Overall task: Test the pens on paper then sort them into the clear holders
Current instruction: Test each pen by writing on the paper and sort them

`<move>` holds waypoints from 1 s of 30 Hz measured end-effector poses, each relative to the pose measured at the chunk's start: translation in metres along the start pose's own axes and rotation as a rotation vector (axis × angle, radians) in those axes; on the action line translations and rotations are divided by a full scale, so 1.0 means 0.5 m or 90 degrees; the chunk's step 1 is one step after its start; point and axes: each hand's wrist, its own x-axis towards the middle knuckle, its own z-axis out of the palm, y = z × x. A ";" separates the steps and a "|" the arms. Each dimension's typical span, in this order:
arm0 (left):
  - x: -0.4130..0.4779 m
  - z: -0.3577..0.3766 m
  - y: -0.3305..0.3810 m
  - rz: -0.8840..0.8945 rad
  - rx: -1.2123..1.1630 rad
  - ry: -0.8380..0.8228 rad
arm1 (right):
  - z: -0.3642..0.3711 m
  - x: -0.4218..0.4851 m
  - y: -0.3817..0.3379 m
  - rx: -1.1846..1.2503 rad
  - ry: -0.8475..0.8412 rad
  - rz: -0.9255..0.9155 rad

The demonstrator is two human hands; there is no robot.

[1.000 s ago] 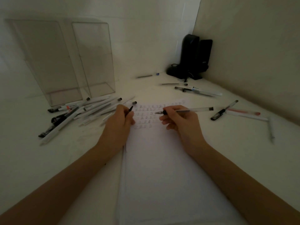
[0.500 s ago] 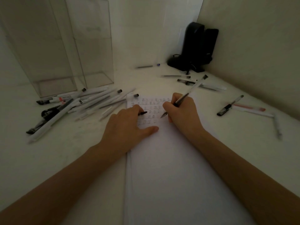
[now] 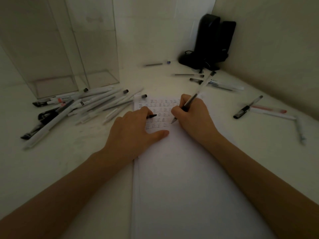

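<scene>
A white sheet of paper (image 3: 181,178) lies in front of me, its top rows filled with small written marks. My right hand (image 3: 193,116) grips a clear pen (image 3: 200,88) in a writing hold, tip down on the paper at the end of the lowest row. My left hand (image 3: 133,130) lies on the paper's left edge, thumb stretched out, fingers curled round a black pen cap (image 3: 152,116). Two tall clear holders (image 3: 96,49) stand at the back left. A pile of white and black pens (image 3: 82,107) lies in front of the holders.
More pens lie scattered at the back (image 3: 214,82) and to the right (image 3: 248,106) of the paper. A black device with a cable (image 3: 210,45) stands in the corner. Walls close off the back and the right side.
My right hand turned the pen from lying sideways to a writing hold and set its tip on the paper. My left hand moved onto the sheet with the cap.
</scene>
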 end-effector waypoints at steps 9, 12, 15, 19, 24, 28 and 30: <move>0.002 0.002 -0.003 0.001 0.000 -0.003 | -0.001 -0.003 -0.004 0.010 -0.006 0.000; 0.002 0.003 -0.004 0.004 0.001 0.001 | -0.002 -0.003 -0.004 0.008 -0.003 -0.003; 0.001 0.002 -0.004 0.004 0.000 -0.001 | -0.003 -0.005 -0.006 0.021 -0.003 -0.002; 0.001 0.003 -0.005 -0.004 -0.003 -0.008 | 0.001 -0.005 -0.005 0.007 -0.023 0.001; -0.001 0.002 -0.003 -0.002 0.002 -0.011 | -0.002 -0.005 -0.005 0.015 -0.028 0.004; -0.002 0.003 -0.002 -0.011 0.000 -0.017 | 0.001 -0.006 -0.005 -0.008 -0.036 -0.005; -0.002 0.002 0.000 -0.010 0.004 -0.003 | -0.001 -0.004 -0.005 -0.016 -0.020 -0.004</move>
